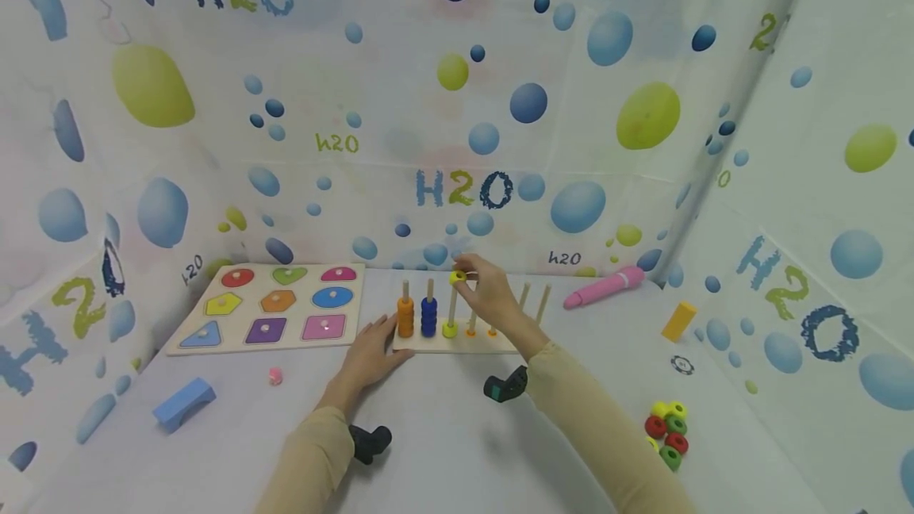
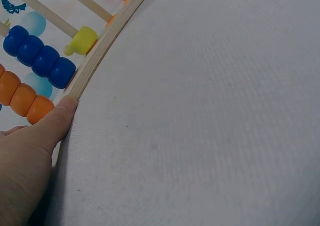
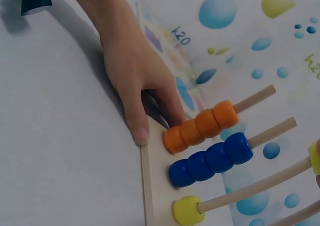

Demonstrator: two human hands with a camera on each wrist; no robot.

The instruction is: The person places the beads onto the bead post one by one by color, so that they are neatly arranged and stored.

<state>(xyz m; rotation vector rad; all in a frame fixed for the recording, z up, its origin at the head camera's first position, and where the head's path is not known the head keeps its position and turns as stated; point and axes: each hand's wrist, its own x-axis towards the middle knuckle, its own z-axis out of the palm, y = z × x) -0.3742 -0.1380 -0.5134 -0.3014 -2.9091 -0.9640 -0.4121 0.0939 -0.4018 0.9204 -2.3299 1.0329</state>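
A wooden peg stacker [image 1: 435,345] with upright pegs stands near the back of the table. Orange beads [image 3: 201,126] fill most of its first peg, blue beads [image 3: 211,159] the second, and one yellow bead [image 2: 84,40] sits at the foot of the third. My right hand [image 1: 493,293] pinches another yellow bead [image 1: 458,277] between thumb and fingers at the top of that third peg. At the stacker's left end, my left hand [image 1: 369,352] grips the base, thumb on the front edge and fingers behind. The right hand covers parts of the pegs further right.
Loose yellow, red and green beads [image 1: 667,431] lie in a cluster at front right. A shape puzzle board [image 1: 300,342] is at back left, a pink marker-like stick [image 1: 604,287] at back right. A blue block [image 1: 184,404], a small pink piece [image 1: 275,376] and an orange block [image 1: 679,321] lie around.
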